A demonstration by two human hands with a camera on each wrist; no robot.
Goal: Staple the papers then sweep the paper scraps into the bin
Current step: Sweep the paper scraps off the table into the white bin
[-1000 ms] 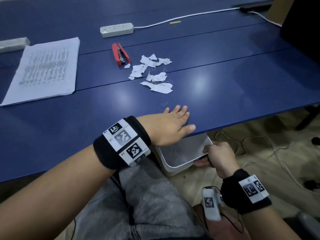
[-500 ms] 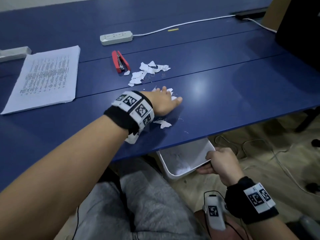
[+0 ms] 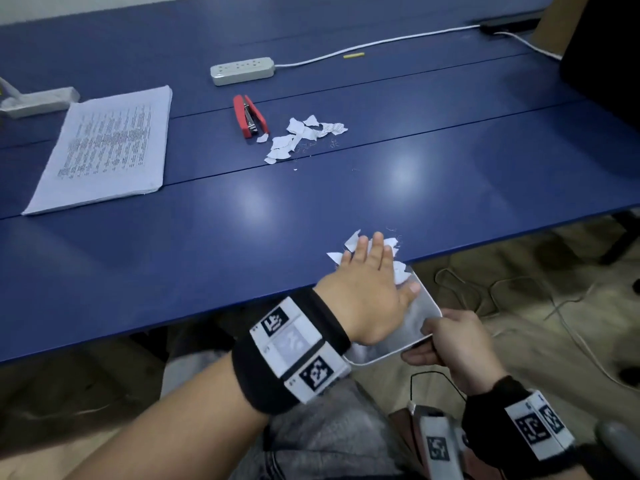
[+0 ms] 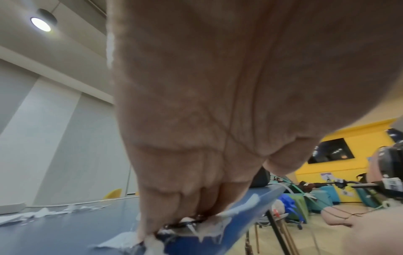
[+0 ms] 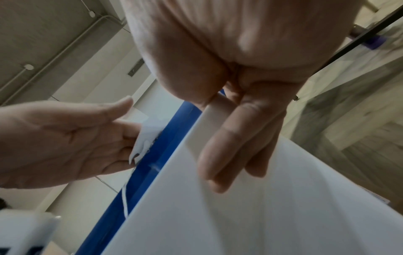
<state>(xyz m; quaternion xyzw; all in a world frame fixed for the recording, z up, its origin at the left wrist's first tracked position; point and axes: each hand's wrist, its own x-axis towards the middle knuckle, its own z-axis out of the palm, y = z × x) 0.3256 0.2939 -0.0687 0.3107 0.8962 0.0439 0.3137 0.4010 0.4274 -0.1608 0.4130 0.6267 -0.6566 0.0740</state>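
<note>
My left hand (image 3: pixel 370 268) lies flat, fingers straight, on white paper scraps (image 3: pixel 393 244) at the near edge of the blue table (image 3: pixel 207 244). One scrap (image 3: pixel 400 271) hangs over the edge above the white bin (image 3: pixel 429 308). In the left wrist view the fingertips (image 4: pixel 152 222) press torn paper (image 4: pixel 122 239) at the edge. My right hand (image 3: pixel 446 344) grips the bin's rim below the table, with fingers (image 5: pixel 237 148) under its white wall (image 5: pixel 261 207). More scraps (image 3: pixel 304 136) lie mid-table beside the red stapler (image 3: pixel 247 116). The paper stack (image 3: pixel 104 147) sits at left.
A white power strip (image 3: pixel 242 70) with its cord (image 3: pixel 374 43) lies at the table's back, with a small yellow stick (image 3: pixel 353 55) near it. A grey block (image 3: pixel 38 100) is far left. Cables (image 3: pixel 512 289) trail on the floor. My grey-trousered lap is below.
My left hand has dragged a batch of scraps from mid-table back to the near edge above the bin. My right hand has kept the bin under the edge.
</note>
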